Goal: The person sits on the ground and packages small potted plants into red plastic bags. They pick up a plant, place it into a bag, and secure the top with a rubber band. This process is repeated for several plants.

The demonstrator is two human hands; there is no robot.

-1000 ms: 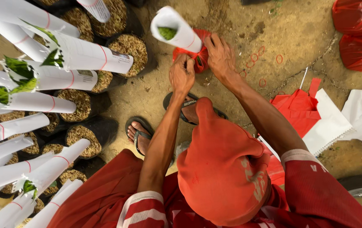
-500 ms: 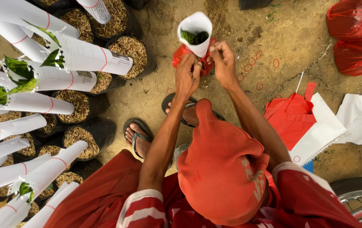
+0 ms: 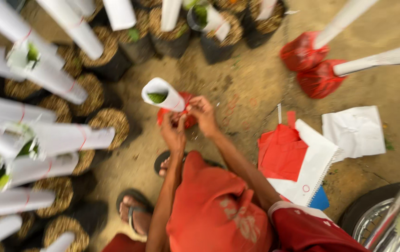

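The paper-wrapped seedling (image 3: 163, 94), which half a second earlier had stood upright, now leaned to the left on the dirt floor (image 3: 246, 84). The right hand (image 3: 203, 114) and left hand (image 3: 174, 132) both pinched at its red bag (image 3: 184, 116), fingers closed; what they nipped was too blurred to tell. Red plastic sheets (image 3: 281, 151) and white paper (image 3: 356, 130) lay to the right, with finished red-bagged plants (image 3: 309, 65) beyond.

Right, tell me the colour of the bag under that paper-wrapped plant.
Red bag, in the head view.
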